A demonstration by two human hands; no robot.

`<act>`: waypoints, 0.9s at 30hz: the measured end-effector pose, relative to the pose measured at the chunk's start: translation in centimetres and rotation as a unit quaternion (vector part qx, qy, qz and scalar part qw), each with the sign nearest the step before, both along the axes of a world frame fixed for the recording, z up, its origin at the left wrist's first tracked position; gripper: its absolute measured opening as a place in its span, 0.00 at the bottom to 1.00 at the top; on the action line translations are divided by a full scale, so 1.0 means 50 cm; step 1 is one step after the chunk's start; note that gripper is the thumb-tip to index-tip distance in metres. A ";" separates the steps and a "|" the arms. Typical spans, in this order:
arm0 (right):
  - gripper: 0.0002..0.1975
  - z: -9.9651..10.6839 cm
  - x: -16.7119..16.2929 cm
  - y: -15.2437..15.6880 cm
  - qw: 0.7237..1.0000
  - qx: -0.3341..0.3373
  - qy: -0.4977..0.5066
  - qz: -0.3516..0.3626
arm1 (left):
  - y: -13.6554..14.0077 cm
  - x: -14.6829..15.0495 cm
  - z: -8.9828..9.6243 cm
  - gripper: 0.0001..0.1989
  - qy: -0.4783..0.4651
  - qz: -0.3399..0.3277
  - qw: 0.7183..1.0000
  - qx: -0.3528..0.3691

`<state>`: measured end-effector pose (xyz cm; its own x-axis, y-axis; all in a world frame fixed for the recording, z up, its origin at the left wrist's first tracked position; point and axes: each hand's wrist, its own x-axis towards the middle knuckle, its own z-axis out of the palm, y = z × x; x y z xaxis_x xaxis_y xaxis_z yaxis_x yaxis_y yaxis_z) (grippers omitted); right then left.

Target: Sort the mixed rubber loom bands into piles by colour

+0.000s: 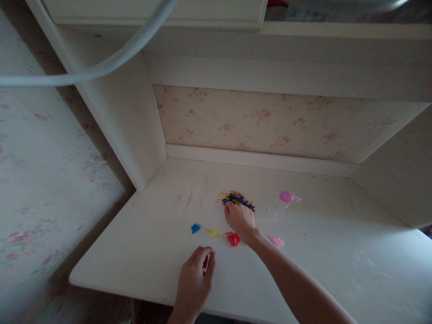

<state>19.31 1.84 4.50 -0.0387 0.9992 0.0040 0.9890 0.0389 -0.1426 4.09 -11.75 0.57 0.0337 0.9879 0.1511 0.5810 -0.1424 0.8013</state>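
Observation:
A heap of small multicoloured rubber bands (pixel 238 198) lies on the white desk. Over its near edge is my right hand (pixel 240 219), knuckles up and fingers curled down against the bands; its fingertips are hidden. My left hand (pixel 195 276) hovers by the desk's front edge, thumb and forefinger pinched together, and what they may hold is too small to make out. Between the hands and the heap sit little sorted piles: blue bands (pixel 195 228), yellow bands (pixel 214 232) and red bands (pixel 232 239). Pink bands (pixel 276 241) lie just right of my right forearm.
A clear plastic bottle with a pink cap (pixel 286 197) lies on the desk (pixel 151 252) to the right of the heap. Above the desk hangs a white shelf unit (pixel 209 42). A pale curved tube (pixel 111 63) crosses the upper left. Flowered wallpaper (pixel 40 180) borders the left side.

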 end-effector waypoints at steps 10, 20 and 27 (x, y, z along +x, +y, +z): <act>0.21 0.014 0.093 -0.047 0.990 0.043 0.137 -0.005 | 0.000 0.003 -0.001 0.11 0.044 -0.012 0.998 0.032; 0.19 -0.019 0.120 -0.173 0.974 0.112 0.194 0.028 | -0.008 0.011 -0.004 0.09 0.069 -0.027 0.996 0.042; 0.15 -0.070 0.104 -0.212 0.976 0.166 0.084 0.110 | -0.005 0.016 0.001 0.09 0.115 -0.025 0.992 0.053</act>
<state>24.49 -8.75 1.00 -0.2235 0.9091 0.3515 0.9153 0.3197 -0.2450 4.90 -12.02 0.61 0.1272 0.9633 0.2362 0.7366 -0.2512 0.6280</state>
